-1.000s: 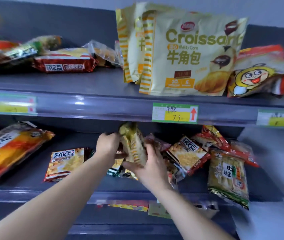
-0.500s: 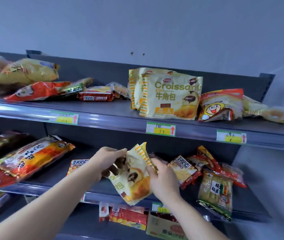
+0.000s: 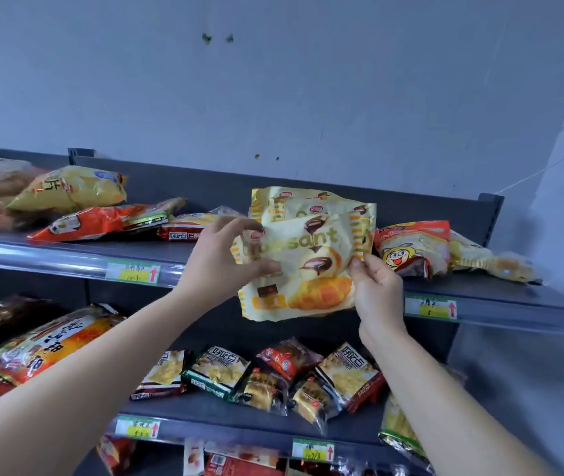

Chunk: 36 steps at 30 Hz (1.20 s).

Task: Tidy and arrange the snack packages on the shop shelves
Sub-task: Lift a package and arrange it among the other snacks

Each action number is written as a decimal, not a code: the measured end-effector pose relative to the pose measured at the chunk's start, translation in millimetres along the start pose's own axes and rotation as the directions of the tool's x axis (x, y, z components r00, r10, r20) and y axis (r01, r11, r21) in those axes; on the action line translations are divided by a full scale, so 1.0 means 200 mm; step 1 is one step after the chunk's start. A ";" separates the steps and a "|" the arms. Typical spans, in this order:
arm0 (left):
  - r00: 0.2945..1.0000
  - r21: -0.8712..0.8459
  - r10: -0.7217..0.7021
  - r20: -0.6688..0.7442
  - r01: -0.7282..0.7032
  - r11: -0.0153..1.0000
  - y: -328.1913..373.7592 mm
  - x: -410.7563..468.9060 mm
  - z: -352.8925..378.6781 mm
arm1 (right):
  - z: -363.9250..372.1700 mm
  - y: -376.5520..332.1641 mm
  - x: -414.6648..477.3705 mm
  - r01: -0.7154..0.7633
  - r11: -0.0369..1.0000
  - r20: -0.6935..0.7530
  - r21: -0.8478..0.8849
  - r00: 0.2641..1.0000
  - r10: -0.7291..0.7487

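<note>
A cream-yellow croissant bag (image 3: 308, 269) hangs in the air in front of the top shelf (image 3: 67, 259), its printed face toward me. My left hand (image 3: 225, 262) pinches its left edge and my right hand (image 3: 376, 290) grips its right edge. Directly behind it, two more croissant bags (image 3: 294, 201) stand upright on the top shelf, mostly hidden by the held one.
On the top shelf lie a cartoon-face bag (image 3: 411, 249) to the right and red and yellow bags (image 3: 78, 204) to the left. The middle shelf (image 3: 205, 417) holds several small cracker packs (image 3: 218, 372) and a large orange bag (image 3: 47, 345). Price tags (image 3: 133, 273) line the shelf edges.
Both hands pulled the croissant bag out of the middle shelf and raised it to the level of the top shelf. The camera tilted upward.
</note>
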<state>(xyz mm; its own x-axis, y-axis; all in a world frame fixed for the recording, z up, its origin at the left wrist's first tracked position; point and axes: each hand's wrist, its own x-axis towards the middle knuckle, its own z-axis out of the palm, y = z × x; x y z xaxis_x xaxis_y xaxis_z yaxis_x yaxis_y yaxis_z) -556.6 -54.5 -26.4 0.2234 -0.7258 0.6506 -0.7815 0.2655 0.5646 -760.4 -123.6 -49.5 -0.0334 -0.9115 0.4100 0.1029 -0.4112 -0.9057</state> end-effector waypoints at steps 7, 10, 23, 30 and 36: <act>0.979 0.290 0.016 0.203 -0.076 0.954 0.01 0.17 0.16 | 0.07 -0.05 0.21 -0.029 0.998 -0.091 0.060 0.995 0.034; 0.985 0.362 0.031 0.167 -0.090 0.928 -0.01 0.24 0.23 | 0.08 0.01 0.30 -0.002 0.995 -0.154 -0.104 0.988 -0.015; 0.966 -0.240 0.182 0.182 -0.136 0.961 -0.24 0.56 0.24 | 0.32 0.18 0.39 0.455 0.213 0.207 -0.865 0.709 -0.674; 0.946 0.063 -0.293 0.138 0.286 0.956 -0.52 0.83 0.27 | 0.32 0.23 0.44 0.443 0.176 0.214 -0.879 0.695 -0.686; 0.900 0.500 -0.258 0.351 0.052 0.864 -0.59 0.90 0.43 | 0.30 0.25 0.47 0.478 0.185 0.228 -0.859 0.680 -0.697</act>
<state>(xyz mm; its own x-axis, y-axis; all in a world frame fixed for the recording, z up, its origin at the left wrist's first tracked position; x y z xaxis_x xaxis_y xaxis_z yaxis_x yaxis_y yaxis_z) -473.2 -270.8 -20.0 0.1978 -0.9446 0.2618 -0.9552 -0.1256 0.2681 -699.5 -228.5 -50.0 0.1326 -0.3305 0.9344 -0.8507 -0.5217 -0.0638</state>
